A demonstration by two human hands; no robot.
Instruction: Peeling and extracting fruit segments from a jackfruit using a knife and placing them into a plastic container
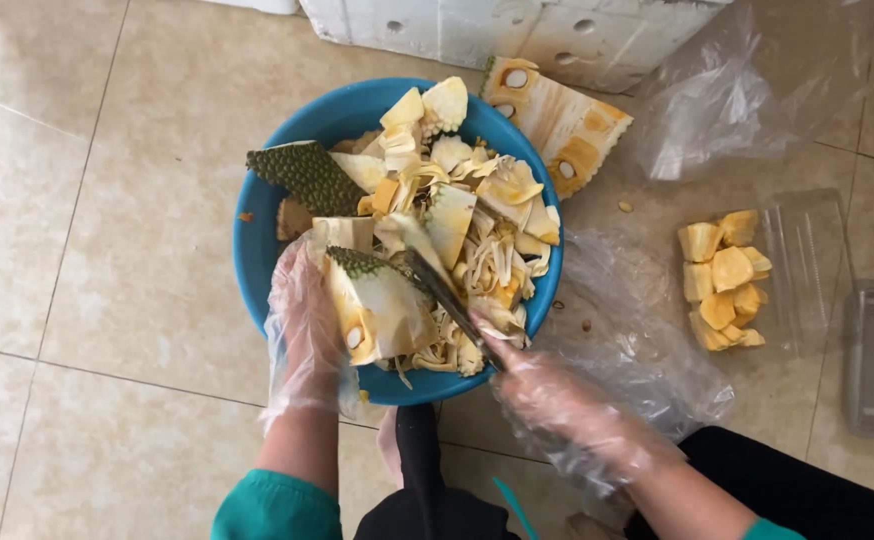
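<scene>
Tiled floor [107, 250], pale and glossy; everything sits on it. A white foam box [517, 30] at 12 o'clock.

Blue basin [257, 250] at centre, heaped with jackfruit rind and stringy fibre [477, 250]. The heap stands above the rim at 12 and 3 o'clock, so pressing down on it could tip scraps onto the floor.

Cut jackfruit slab [557, 125] leans against the basin at 1 o'clock. Loose plastic sheet [647, 340] lies beside the basin at 4 o'clock, under the right forearm, where it is slippery and easy to snag.

Open clear tray [807, 250] at 3 o'clock holds yellow pods [722, 285] (uncovered, so flying bits could land in it).

Jackfruit wedge [377, 305] rests in the basin at 7 o'clock, green skin up. Left hand [302, 330], in a thin glove, cups its side, fingers wrapped loosely around it.

Right hand [557, 400], gloved, fingers closed tight on a knife handle. Knife [447, 295] points toward 10 o'clock, straight at the wedge and the left hand. Its tip seems buried in the fruit, though the view is unclear. Sticky sap and slick gloves could let the blade skid into the left fingers.
</scene>
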